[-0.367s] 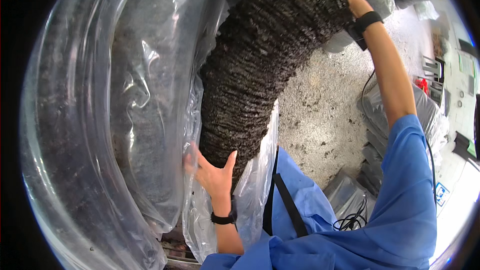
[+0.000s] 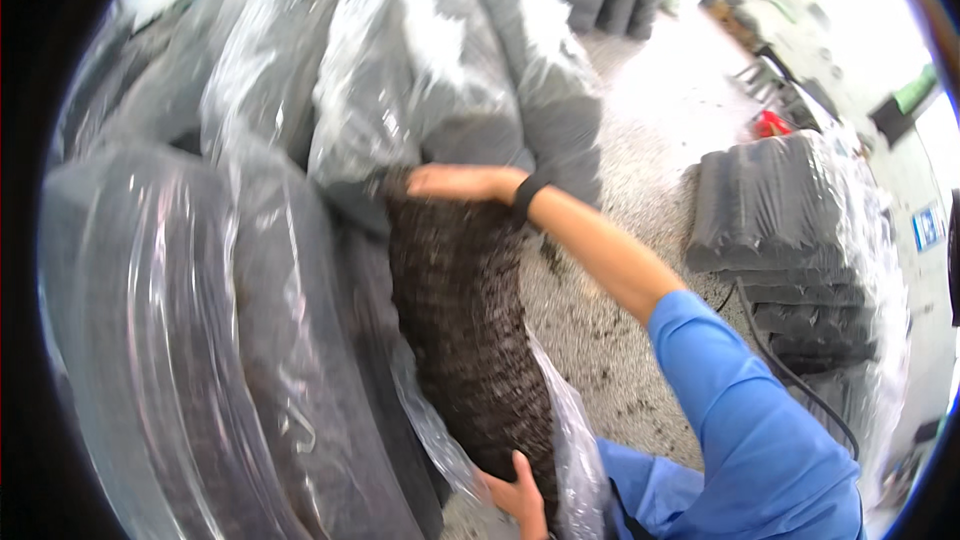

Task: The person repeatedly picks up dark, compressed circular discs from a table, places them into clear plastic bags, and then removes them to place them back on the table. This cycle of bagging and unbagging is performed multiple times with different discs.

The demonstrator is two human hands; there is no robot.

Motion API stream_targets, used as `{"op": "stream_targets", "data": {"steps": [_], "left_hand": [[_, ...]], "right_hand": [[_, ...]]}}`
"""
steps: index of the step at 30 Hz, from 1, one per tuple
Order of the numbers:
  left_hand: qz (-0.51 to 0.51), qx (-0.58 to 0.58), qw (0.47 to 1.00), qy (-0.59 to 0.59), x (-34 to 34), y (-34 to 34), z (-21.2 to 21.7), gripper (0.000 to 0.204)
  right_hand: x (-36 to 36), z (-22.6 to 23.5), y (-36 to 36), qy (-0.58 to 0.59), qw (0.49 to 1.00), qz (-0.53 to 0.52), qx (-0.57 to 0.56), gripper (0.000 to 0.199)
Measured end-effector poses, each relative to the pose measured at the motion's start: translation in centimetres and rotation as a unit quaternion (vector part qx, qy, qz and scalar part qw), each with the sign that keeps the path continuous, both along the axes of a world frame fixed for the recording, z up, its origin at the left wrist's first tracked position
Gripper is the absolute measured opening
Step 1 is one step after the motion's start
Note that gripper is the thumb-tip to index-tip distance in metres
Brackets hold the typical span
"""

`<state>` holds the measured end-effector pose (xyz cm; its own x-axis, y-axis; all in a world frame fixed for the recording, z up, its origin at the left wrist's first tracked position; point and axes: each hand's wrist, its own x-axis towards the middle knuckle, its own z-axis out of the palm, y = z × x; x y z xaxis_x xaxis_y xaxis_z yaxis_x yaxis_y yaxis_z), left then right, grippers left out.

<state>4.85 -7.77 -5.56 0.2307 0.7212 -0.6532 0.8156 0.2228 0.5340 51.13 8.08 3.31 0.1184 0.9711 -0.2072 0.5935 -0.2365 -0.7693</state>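
A thick, dark brown, ribbed column of tightly packed layers [image 2: 465,330] runs lengthwise before me, its near part inside a clear plastic bag [image 2: 572,420]. Across its far end rests my right hand [image 2: 460,183], flat, fingers stretched and pointing left. Low in the picture, my left hand [image 2: 518,495] touches the column's near part beside the bag's edge, thumb raised and apart from the fingers. Its fingertips are partly blurred against the plastic. What the column is made of cannot be told.
Long bagged dark columns [image 2: 285,340] lie close on the left; more bagged ones [image 2: 455,70] stand in a row beyond. A plastic-wrapped dark stack [image 2: 770,205] stands at right, with a black cable [image 2: 790,375] nearby. Dark crumbs dot the speckled floor [image 2: 610,330].
The view has shifted, bringing the far row of bags into sight. My right hand has come left across the column's far end. The column looks straighter, and my left hand is lower in view.
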Motion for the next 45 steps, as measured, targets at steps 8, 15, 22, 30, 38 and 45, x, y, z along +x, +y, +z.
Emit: {"op": "stream_targets", "data": {"steps": [8,15,22,30,38,45], "left_hand": [[-0.238,-0.141,0.953,-0.127,-9.5,4.6,-1.7,0.091],[-0.301,-0.401,0.865,-0.037,-4.8,20.4,27.3,0.046],[-0.435,0.308,0.794,-0.294,20.3,29.7,18.4,0.030],[-0.427,-0.042,0.892,-0.144,32.6,32.8,7.4,0.052],[-0.436,-0.209,0.860,-0.163,27.8,30.2,-4.2,0.047],[-0.277,-0.352,0.882,-0.146,30.5,31.3,-4.1,0.060]], "right_hand": [[-0.8,-8.7,2.4,0.128,0.988,0.089,-0.013,0.063],[-5.8,-5.2,4.0,0.057,0.993,0.015,-0.101,0.069],[-9.8,-1.6,7.2,-0.109,0.974,-0.039,-0.193,0.066],[-10.1,-5.9,7.3,0.041,0.997,-0.044,-0.055,0.065],[-14.2,-13.6,4.2,0.153,0.985,-0.080,0.016,0.053],[-10.8,-13.0,3.7,0.088,0.994,-0.060,0.011,0.050]]}}
